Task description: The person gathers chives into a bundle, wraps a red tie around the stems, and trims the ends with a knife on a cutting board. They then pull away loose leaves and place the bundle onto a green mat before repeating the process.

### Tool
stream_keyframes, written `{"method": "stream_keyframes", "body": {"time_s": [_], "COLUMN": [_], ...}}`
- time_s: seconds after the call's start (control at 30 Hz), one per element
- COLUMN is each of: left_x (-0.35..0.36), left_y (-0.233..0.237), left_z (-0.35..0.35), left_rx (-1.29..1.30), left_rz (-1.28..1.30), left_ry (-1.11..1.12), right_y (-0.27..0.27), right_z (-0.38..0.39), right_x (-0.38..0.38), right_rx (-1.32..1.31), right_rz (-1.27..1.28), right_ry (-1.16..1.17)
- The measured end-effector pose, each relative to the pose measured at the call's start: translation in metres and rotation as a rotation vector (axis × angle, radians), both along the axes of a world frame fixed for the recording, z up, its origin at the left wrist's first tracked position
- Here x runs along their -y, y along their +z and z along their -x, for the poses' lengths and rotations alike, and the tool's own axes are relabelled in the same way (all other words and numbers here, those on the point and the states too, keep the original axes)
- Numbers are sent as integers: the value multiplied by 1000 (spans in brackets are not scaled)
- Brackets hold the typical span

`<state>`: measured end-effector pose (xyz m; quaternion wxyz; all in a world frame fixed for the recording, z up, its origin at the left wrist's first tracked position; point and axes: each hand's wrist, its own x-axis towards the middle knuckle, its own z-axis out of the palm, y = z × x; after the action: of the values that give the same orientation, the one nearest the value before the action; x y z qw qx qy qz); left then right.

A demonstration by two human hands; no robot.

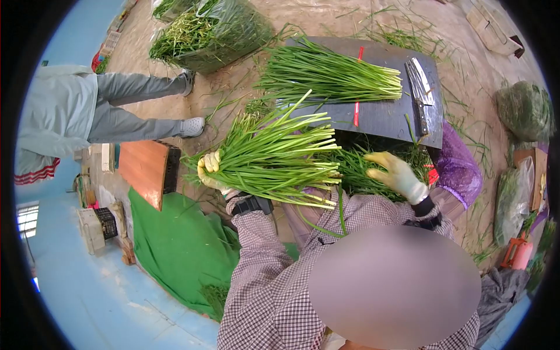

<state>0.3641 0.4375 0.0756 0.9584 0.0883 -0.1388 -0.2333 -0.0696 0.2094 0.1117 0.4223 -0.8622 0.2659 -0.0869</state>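
My left hand, in a pale yellow work glove, is closed around a thick bunch of garlic chives, its pale cut ends fanning to the right. My right hand, gloved too, has its fingers apart over a loose heap of garlic chives by my lap and grips nothing. Beyond both hands a dark board carries a flat pile of garlic chives lying across a red strip. A knife with a dark handle rests at the board's right end.
A person in grey trousers stands at the left. Behind is a plastic-lined container of greens. A green cloth and a brown panel lie left of me. Bagged greens are at the right. Loose leaves litter the floor.
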Motion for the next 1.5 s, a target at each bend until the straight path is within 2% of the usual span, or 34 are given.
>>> {"method": "stream_keyframes", "body": {"time_s": [0.03, 0.13, 0.2, 0.3, 0.33, 0.4, 0.43, 0.47, 0.53, 0.57, 0.6, 0.67, 0.77, 0.83, 0.87, 0.9, 0.93, 1.0, 1.03, 1.13, 1.17, 1.2, 1.23, 1.27, 1.33, 1.37, 1.43, 1.47, 1.5], "left_x": [2, 4, 10, 8, 6, 1, -2, -5, -14, -11, -10, -6, -5, -1, 2, 4, 5, 4, 2, -7, -10, -11, -12, -12, -9, -7, -2, 1, 2], "left_y": [2, 4, 20, 30, 30, 24, 18, 11, -4, 1, 4, 7, -6, -1, 3, 9, 14, 20, 22, 18, 15, 15, 17, 18, 13, 11, 9, 8, 7], "left_z": [-1, -9, 0, 7, 7, 6, 4, 1, -5, 0, 3, 6, -4, 0, 0, 2, 4, 4, 4, 0, -1, 0, 4, 6, 4, 2, 0, -2, -4], "left_rx": [23, 118, 91, 54, 41, 24, 14, 9, 1, -26, -33, -49, 19, 19, 25, 32, 39, 47, 45, -2, -25, -40, -56, -71, -65, -60, -5, 30, 28], "left_rz": [3, 8, 23, 12, 5, 7, 11, 3, -14, -3, 1, 13, 24, 19, 17, 11, 5, -5, -7, -14, -14, -7, -1, 8, 35, 44, 21, 14, 21], "left_ry": [-14, -77, -70, -22, -4, 24, 36, 34, 36, 45, 49, 55, -12, -22, -27, -33, -39, -37, -27, 23, 43, 45, 47, 48, 23, 2, -9, -11, -21], "right_y": [13, 22, 16, 19, 29, 15, 8, 7, 11, 15, 1, -54, -31, -8, 1, 18, 12, 16, 19, 35, 30, 18, 1, -47, -18, -30, 0, 2, 4], "right_z": [-28, -101, -125, -131, -126, -112, -102, -83, -42, -21, 3, 48, 26, -25, -53, -75, -93, -111, -114, -89, -73, -52, -26, 3, 10, -1, -52, -77, -99], "right_x": [-6, -32, -47, -45, -46, -41, -37, -30, -10, -2, 13, 28, 5, -2, -10, -19, -26, -34, -35, -25, -20, -9, 9, 24, 11, 6, -9, -18, -23], "right_rx": [126, 361, 398, 317, 334, 529, 713, 703, 652, 509, 237, -346, -300, 168, 286, 327, 375, 367, 411, 413, 390, 406, 226, 5, -464, -143, 195, 312, 328], "right_rz": [-221, -477, -694, -912, -1057, -1041, -1247, -1327, -1270, -1158, -750, -606, 274, -215, -524, -496, -226, -744, -624, -751, -780, -740, -651, -549, 181, 83, -291, -482, -522], "right_ry": [-7, 52, 80, 33, -20, 23, 69, -3, -30, -59, 51, 154, 34, 4, -42, -72, -31, -94, -29, -165, -288, -289, -181, -58, 28, -40, -26, -37, 55]}}
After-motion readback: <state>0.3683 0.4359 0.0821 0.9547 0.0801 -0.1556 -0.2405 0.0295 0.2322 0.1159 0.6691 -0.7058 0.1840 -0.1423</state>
